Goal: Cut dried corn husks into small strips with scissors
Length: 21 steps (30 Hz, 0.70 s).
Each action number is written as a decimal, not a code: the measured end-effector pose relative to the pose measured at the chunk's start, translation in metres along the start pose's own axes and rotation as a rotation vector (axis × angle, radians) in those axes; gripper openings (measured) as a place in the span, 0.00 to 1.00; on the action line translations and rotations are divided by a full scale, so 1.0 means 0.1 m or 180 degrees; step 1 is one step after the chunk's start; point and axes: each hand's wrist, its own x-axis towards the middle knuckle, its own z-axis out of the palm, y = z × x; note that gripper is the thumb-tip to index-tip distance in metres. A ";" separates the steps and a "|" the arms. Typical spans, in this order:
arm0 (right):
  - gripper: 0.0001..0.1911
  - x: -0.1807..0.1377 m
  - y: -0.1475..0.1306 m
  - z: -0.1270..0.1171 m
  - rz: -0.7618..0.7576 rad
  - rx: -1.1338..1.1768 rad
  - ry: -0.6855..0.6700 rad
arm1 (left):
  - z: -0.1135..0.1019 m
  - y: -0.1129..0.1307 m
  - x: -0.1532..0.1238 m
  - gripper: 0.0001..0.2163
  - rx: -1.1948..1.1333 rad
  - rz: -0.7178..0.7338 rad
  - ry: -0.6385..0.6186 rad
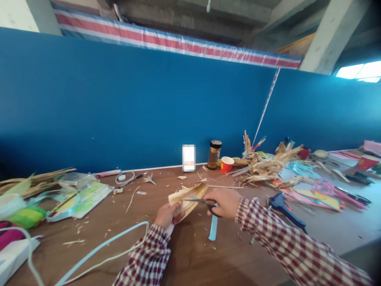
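My left hand is closed on the near end of a dried corn husk, held just above the brown table. My right hand grips a pair of scissors by the dark handles. The blades point left and lie across the husk. Both my sleeves are red-and-white checked. A light blue strip lies on the table below my right hand.
A blue wall runs behind the table. At the back stand a dark-lidded jar, a red cup and a heap of dried husks. A blue glue gun lies to the right. Bags, husks and light blue cord cover the left.
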 end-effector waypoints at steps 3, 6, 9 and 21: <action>0.13 0.03 0.05 0.04 0.0212 0.0411 0.0067 | 0.00 0.02 -0.02 0.04 0.0038 0.0042 0.0007; 0.16 -0.02 0.09 0.15 0.0351 0.1165 -0.0184 | -0.02 0.04 -0.01 0.04 0.0153 0.0122 0.0328; 0.19 -0.13 0.09 0.27 0.0477 0.2050 -0.0472 | -0.05 0.07 0.02 0.04 0.0241 0.0227 0.0529; 0.18 -0.21 -0.09 0.55 0.1138 0.2651 -0.1056 | -0.07 0.12 0.02 0.04 0.0011 0.0368 0.0601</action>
